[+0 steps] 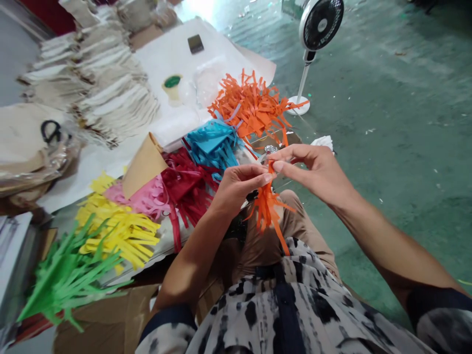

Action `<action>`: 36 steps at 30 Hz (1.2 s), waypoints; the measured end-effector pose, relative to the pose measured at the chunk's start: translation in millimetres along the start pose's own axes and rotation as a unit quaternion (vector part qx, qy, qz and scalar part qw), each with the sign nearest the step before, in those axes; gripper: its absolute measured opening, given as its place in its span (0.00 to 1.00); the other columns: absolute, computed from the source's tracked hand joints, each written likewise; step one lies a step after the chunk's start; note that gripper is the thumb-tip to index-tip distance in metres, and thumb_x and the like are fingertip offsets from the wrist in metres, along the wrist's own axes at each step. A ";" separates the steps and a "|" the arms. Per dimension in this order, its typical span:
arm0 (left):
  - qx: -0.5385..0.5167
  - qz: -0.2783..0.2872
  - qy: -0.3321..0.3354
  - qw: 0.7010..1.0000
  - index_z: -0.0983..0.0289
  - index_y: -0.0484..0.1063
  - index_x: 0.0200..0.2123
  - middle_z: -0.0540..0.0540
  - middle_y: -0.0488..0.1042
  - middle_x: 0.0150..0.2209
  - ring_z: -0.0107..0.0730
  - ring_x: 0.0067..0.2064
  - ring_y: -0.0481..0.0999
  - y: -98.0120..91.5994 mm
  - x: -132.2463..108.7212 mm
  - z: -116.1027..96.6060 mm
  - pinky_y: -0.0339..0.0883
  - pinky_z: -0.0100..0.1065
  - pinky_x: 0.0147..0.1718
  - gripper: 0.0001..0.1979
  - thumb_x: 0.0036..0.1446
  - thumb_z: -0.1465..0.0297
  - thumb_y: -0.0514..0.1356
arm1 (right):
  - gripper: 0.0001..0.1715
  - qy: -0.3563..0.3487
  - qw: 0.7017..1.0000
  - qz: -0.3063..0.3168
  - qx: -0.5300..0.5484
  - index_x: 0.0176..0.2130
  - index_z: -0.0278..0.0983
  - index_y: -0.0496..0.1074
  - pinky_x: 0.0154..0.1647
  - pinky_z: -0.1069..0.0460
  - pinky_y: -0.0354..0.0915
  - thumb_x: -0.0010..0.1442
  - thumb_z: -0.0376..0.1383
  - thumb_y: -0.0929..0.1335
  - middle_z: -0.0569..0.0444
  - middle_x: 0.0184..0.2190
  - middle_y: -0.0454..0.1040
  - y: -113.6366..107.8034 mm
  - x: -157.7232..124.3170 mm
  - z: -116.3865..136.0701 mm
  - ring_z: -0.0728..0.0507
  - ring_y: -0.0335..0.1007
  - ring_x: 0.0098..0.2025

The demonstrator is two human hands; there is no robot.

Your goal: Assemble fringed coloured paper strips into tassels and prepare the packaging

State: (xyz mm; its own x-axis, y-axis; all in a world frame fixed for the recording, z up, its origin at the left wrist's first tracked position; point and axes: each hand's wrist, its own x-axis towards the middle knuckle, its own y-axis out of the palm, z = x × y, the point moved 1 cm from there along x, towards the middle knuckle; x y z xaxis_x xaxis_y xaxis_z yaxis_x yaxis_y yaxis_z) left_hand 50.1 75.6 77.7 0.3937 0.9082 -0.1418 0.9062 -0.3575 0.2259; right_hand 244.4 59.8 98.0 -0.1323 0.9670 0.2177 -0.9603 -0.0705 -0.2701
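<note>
Green-painted floor at right, with a white pedestal fan beyond the hands.

Item: fringed orange paper bunch, hanging between and just below both hands.
Right hand: thumb and fingertips pinched together on the bunch's top.
Left hand: fingers together against the same top; thumb hidden, grip impossible to judge.

Left of the left hand: fringed red paper, fringed blue paper, fringed pink paper, fringed yellow paper, fringed green paper.
Beyond the right fingertips: small shiny object, too blurred to identify.
Below the hands: khaki-trousered knee.
</note>
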 end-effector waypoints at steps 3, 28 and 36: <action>0.004 -0.010 0.014 1.000 0.64 0.83 0.27 0.52 0.83 0.31 0.29 0.34 0.78 2.8 3.1 0.2 0.70 0.31 0.41 0.12 0.45 0.62 0.78 | 0.07 0.014 0.999 -0.022 -0.037 0.35 0.40 0.84 0.40 0.47 0.71 0.63 0.40 0.75 0.54 0.33 0.85 1.0 4.4 3.7 0.43 0.79 0.36; -0.105 -0.185 -0.003 0.977 0.65 0.85 0.32 0.55 0.84 0.29 0.33 0.31 0.82 -41.0 -43.6 13.6 0.73 0.31 0.37 0.15 0.47 0.60 0.78 | 0.13 -0.182 0.966 0.032 -0.180 0.44 0.41 0.83 0.56 0.44 0.68 0.72 0.42 0.69 0.51 0.45 0.85 83.1 117.9 -5.9 0.39 0.79 0.49; -0.102 -0.260 0.029 0.960 0.63 0.85 0.40 0.55 0.85 0.31 0.34 0.34 0.84 -87.5 -63.6 9.7 0.76 0.33 0.41 0.13 0.55 0.61 0.74 | 0.17 -0.076 0.845 0.207 -0.488 0.51 0.33 0.79 0.55 0.42 0.73 0.69 0.42 0.72 0.43 0.50 0.81 227.7 284.1 -3.2 0.38 0.78 0.53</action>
State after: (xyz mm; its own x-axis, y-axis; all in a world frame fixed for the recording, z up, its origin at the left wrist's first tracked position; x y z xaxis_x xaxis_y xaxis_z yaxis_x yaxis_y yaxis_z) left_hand -52.7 46.9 57.6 -0.1191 0.9650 -0.2337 0.9266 0.1926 0.3230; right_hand -11.1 319.2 95.4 -0.5090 0.8607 0.0136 -0.1746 -0.0877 -0.9807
